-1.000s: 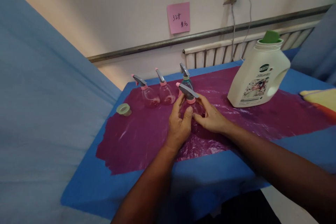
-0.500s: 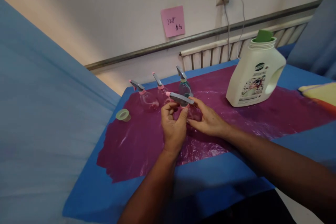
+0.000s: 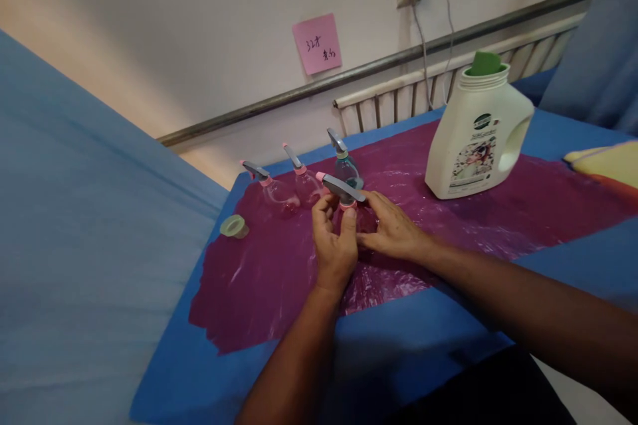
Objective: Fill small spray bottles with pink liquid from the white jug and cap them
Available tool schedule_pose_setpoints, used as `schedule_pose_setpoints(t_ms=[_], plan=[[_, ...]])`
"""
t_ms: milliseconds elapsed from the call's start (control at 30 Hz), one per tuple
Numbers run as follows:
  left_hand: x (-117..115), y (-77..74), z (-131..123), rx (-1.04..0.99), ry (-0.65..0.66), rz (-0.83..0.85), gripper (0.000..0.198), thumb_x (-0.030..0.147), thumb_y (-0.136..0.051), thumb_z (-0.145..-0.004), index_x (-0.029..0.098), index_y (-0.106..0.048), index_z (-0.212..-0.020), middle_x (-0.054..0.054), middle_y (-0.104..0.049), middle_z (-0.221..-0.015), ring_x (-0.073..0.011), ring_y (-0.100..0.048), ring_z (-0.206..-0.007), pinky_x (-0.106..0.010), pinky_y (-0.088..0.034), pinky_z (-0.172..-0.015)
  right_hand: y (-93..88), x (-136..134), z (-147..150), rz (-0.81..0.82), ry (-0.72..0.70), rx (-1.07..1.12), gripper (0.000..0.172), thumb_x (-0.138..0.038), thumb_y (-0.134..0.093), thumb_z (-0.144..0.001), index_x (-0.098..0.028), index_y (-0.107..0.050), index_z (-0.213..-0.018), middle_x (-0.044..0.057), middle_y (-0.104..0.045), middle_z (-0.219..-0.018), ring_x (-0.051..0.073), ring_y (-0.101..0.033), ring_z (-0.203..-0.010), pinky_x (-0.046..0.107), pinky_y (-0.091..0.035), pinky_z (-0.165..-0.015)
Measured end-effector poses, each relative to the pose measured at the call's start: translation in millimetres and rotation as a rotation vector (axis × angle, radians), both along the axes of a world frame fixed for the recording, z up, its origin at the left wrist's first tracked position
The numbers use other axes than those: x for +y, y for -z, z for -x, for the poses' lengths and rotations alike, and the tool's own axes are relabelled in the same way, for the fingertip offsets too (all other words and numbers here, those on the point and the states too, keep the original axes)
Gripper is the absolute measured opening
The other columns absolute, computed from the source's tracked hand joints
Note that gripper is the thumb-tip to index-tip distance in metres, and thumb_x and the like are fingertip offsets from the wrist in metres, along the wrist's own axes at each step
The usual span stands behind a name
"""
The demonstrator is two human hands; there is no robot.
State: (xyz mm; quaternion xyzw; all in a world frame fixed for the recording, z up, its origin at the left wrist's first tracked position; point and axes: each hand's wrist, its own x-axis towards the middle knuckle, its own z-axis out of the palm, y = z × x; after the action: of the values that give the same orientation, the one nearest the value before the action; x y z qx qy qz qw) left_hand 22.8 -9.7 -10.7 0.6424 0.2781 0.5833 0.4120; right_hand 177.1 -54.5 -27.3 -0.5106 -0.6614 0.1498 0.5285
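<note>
Both hands are closed around one clear spray bottle (image 3: 343,189) with a grey trigger head and pink collar and nozzle. My left hand (image 3: 335,242) grips it at the collar, thumb along the near side. My right hand (image 3: 393,229) holds the round body from the right. Just behind stand two similar pink-collared spray bottles, a left one (image 3: 279,194) and a middle one (image 3: 306,179). A teal-tinted spray bottle (image 3: 347,169) stands behind the held one. Much of the held bottle's body is hidden by my fingers.
A purple plastic sheet (image 3: 249,292) covers part of the blue table (image 3: 164,352). A large white jug (image 3: 471,146) with a green piece in its mouth stands at right. A small pale-green cup (image 3: 233,226) sits at left. A yellow cloth (image 3: 605,159) lies far right.
The camera view has shifted slightly. Both hands remain on the same spray bottle; its trigger head is tilted a little differently.
</note>
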Motion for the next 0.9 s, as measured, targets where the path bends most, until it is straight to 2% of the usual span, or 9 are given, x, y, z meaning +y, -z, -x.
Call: schedule_pose_setpoints(t_ms=[100, 233, 367, 500, 600, 700, 800, 900], plan=[[-2, -4.1, 0, 0.003, -0.054, -0.017, 0.037, 0.046, -0.084, -0.106, 0.025, -0.069, -0.132, -0.011, -0.077, -0.135, -0.0253, -0.078, -0.128, -0.044, -0.061, -0.116, -1.7, -1, -1, -0.014, 0.025, -0.012, 0.08, -0.034, -0.09, -0.088, -0.027, -0.059, -0.161, 0.016, -0.072, -0.149, 0.037, -0.07, -0.138, 0.059, -0.059, -0.118], [-1, -11.3, -1, -0.08, -0.196, -0.076, 0.044, 0.046, -0.097, -0.093, 0.025, -0.069, -0.12, -0.006, -0.076, -0.12, -0.0221, -0.079, -0.117, -0.039, -0.062, -0.11, -3.8, -2, -2, -0.018, 0.061, -0.047, 0.084, -0.039, -0.094, -0.089, -0.031, -0.058, -0.165, 0.015, -0.072, -0.149, 0.038, -0.07, -0.137, 0.061, -0.059, -0.118], [0, -21.7, 4, -0.165, -0.243, -0.133, 0.047, 0.045, -0.098, -0.094, 0.026, -0.066, -0.123, -0.004, -0.077, -0.117, -0.0201, -0.08, -0.11, -0.037, -0.065, -0.104, -2.4, -1, -2, -0.024, 0.058, -0.065, 0.083, -0.048, -0.095, -0.092, -0.032, -0.059, -0.166, 0.015, -0.072, -0.152, 0.038, -0.069, -0.14, 0.063, -0.058, -0.12], [1, -36.3, 15, -0.272, -0.307, -0.195, 0.051, 0.038, -0.099, -0.093, 0.026, -0.062, -0.125, -0.004, -0.08, -0.123, -0.0195, -0.082, -0.114, -0.039, -0.065, -0.11, -0.2, 1, -3, -0.037, 0.071, -0.068, 0.073, -0.05, -0.095, -0.093, -0.031, -0.066, -0.157, 0.014, -0.074, -0.149, 0.037, -0.069, -0.14, 0.061, -0.057, -0.121], [-1, -50.6, 24, -0.287, -0.39, -0.233, 0.056, 0.041, -0.1, -0.091, 0.026, -0.06, -0.127, -0.004, -0.08, -0.122, -0.0209, -0.083, -0.113, -0.043, -0.066, -0.111, 0.1, 2, -5, -0.038, 0.077, -0.072, 0.069, -0.05, -0.095, -0.093, -0.028, -0.068, -0.152, 0.014, -0.075, -0.145, 0.037, -0.07, -0.137, 0.06, -0.058, -0.119], [-7, -69.6, 34, -0.29, -0.427, -0.262, 0.065, 0.041, -0.1, -0.091, 0.027, -0.06, -0.14, -0.004, -0.079, -0.127, -0.0225, -0.082, -0.118, -0.046, -0.066, -0.114, 0.0, 2, -7, -0.029, 0.081, -0.07, 0.067, -0.048, -0.094, -0.093, -0.028, -0.069, -0.152, 0.016, -0.075, -0.146, 0.038, -0.071, -0.137, 0.061, -0.058, -0.119], [-12, -87.8, 51, -0.263, -0.426, -0.303, 0.086, 0.036, -0.101, -0.089, 0.034, -0.052, -0.159, -0.003, -0.076, -0.135, -0.0212, -0.081, -0.118, -0.047, -0.066, -0.117, 0.6, 2, -8, -0.005, 0.076, -0.071, 0.066, -0.047, -0.091, -0.095, -0.029, -0.068, -0.154, 0.016, -0.074, -0.148, 0.039, -0.07, -0.14, 0.062, -0.057, -0.121], [-8, -91.7, 81, -0.158, -0.42, -0.346, 0.106, 0.036, -0.103, -0.086, 0.037, -0.038, -0.17, -0.003, -0.075, -0.136, -0.0198, -0.081, -0.113, -0.044, -0.069, -0.112, 3.0, 2, -7, 0.003, 0.083, -0.072, 0.064, -0.046, -0.087, -0.098, -0.029, -0.067, -0.156, 0.017, -0.074, -0.148, 0.04, -0.07, -0.14, 0.064, -0.057, -0.121]])
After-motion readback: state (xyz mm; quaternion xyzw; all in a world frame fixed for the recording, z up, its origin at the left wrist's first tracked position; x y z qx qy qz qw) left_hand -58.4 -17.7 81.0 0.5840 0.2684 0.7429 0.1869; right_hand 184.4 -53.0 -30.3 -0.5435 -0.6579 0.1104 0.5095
